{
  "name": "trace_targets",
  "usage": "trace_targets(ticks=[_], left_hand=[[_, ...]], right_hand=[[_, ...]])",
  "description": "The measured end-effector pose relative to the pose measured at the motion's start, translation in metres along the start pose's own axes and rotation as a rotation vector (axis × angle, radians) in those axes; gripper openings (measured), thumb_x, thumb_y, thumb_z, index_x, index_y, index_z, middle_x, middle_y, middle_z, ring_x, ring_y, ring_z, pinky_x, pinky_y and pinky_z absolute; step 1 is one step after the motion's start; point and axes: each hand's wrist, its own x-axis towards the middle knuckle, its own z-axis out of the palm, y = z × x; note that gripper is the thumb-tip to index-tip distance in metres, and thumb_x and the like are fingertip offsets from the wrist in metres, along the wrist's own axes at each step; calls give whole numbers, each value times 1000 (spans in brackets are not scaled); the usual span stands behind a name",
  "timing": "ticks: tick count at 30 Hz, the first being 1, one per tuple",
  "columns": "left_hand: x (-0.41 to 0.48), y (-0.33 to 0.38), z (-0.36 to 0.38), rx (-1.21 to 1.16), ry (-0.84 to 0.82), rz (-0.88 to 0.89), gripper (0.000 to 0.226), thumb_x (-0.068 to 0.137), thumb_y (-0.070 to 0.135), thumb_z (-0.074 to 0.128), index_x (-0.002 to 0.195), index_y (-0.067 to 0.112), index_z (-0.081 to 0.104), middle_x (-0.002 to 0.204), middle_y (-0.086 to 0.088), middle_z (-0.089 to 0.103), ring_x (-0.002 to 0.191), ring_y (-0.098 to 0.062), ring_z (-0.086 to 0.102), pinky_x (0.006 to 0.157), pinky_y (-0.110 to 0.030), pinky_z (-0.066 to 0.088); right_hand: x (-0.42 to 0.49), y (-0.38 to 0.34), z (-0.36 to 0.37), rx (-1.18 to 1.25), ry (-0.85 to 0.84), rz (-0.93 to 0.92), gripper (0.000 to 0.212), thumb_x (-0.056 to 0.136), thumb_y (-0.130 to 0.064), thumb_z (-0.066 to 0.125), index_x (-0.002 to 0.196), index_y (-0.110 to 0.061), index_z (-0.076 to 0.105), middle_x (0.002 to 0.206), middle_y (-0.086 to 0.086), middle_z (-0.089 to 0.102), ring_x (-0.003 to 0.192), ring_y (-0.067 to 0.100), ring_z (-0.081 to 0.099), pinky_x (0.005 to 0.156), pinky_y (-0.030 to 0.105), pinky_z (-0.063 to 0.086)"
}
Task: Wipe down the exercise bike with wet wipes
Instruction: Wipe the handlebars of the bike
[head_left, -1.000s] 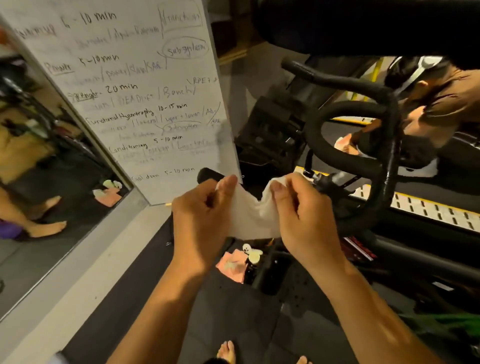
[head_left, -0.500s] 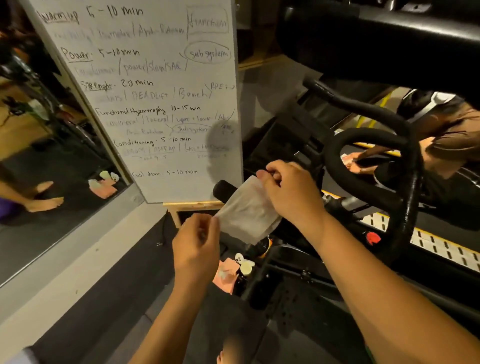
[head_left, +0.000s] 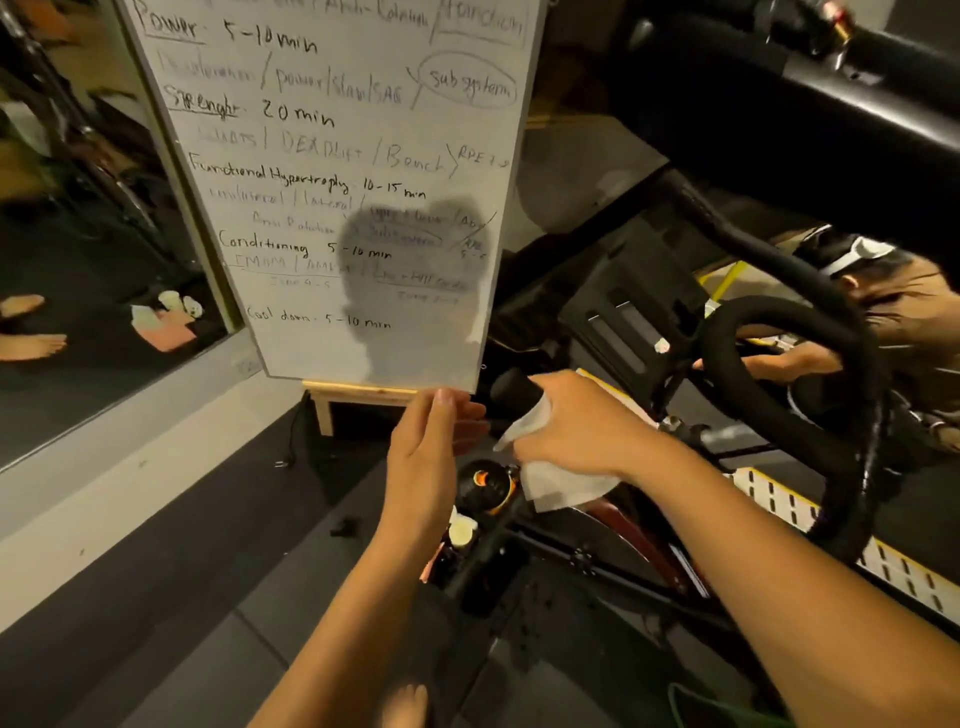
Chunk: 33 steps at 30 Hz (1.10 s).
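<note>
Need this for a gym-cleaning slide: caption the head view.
Right hand holds a wet wipe around the exercise bike's black handlebar end, left hand open beside it.

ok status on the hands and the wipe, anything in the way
Left hand open, holding nothing. Right hand grips wet wipe against handlebar end. Whiteboard close behind that end, not blocking.

Bare left hand (head_left: 431, 447) and right hand (head_left: 582, 426); bare forearms (head_left: 779, 561), unsleeved down to the lower frame edge. Bare toes (head_left: 409, 701) between, at bottom centre.
</note>
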Motion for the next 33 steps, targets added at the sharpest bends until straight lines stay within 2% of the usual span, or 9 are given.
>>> trace_targets(ticks=[4, 6, 8, 11, 15, 17, 22, 27, 33], left_hand=[[2, 0, 13, -39, -75, -14, 37, 106, 29, 33, 97, 15, 67, 87, 3, 70, 81, -8, 67, 74, -22, 54], [4, 1, 18, -40, -93, -12, 39, 106, 32, 33, 92, 22, 68, 78, 8, 66, 75, -6, 62, 78, -27, 52], [8, 1, 20, -52, -91, -22, 39, 106, 35, 35, 89, 27, 69, 75, 12, 63, 75, -4, 59, 78, -28, 49], [11, 2, 22, -126, -112, -40, 34, 95, 44, 40, 87, 33, 71, 97, -3, 66, 92, -16, 62, 83, -31, 49], [10, 5, 23, -171, -174, 3, 34, 105, 34, 39, 106, 14, 66, 108, -18, 63, 107, -32, 63, 93, -49, 52], [12, 6, 19, -166, -204, 30, 38, 102, 37, 41, 110, 8, 64, 105, -18, 66, 104, -33, 65, 92, -48, 53], [19, -3, -7, -128, -160, 49, 31, 106, 23, 38, 105, 9, 66, 89, -12, 74, 83, -24, 71, 78, -32, 56], [23, -11, -23, -179, -102, -38, 32, 107, 18, 36, 107, 5, 65, 95, -11, 74, 88, -28, 71, 82, -35, 56], [22, 0, 12, -196, -135, -35, 39, 107, 30, 30, 106, 18, 67, 94, 5, 72, 86, -7, 68, 77, -20, 52]], right_hand=[[17, 5, -14, 214, -332, 103, 14, 64, -25, 83, 72, -24, 72, 79, 5, 72, 81, 21, 70, 82, 40, 53], [19, 5, -12, 234, -341, 127, 13, 66, -24, 82, 67, -25, 70, 74, 2, 70, 78, 22, 69, 78, 38, 53], [15, 2, -7, 196, -225, 120, 14, 70, -22, 80, 72, -22, 67, 72, 1, 67, 71, 17, 66, 67, 28, 51], [1, -3, 11, 39, 94, 86, 19, 76, -32, 75, 82, -22, 61, 75, -4, 61, 70, 17, 60, 57, 27, 41], [-23, 0, 39, -447, 455, 49, 45, 87, -42, 64, 125, -26, 43, 109, -2, 63, 98, 24, 64, 72, 34, 47], [-38, 17, 39, -524, 451, 38, 51, 89, -40, 62, 131, -25, 38, 119, -2, 62, 105, 23, 64, 73, 31, 45], [-84, 70, 22, -749, 204, 278, 54, 93, -50, 51, 138, -27, 29, 114, -9, 63, 98, 11, 64, 77, 23, 51], [-68, 57, 7, -358, 2, 300, 74, 90, -32, 60, 150, -31, 17, 133, -10, 49, 122, 17, 53, 95, 29, 47], [-5, -22, 35, -319, 357, 31, 70, 87, -56, 54, 146, -32, 25, 121, -1, 60, 104, 25, 61, 84, 44, 53]])
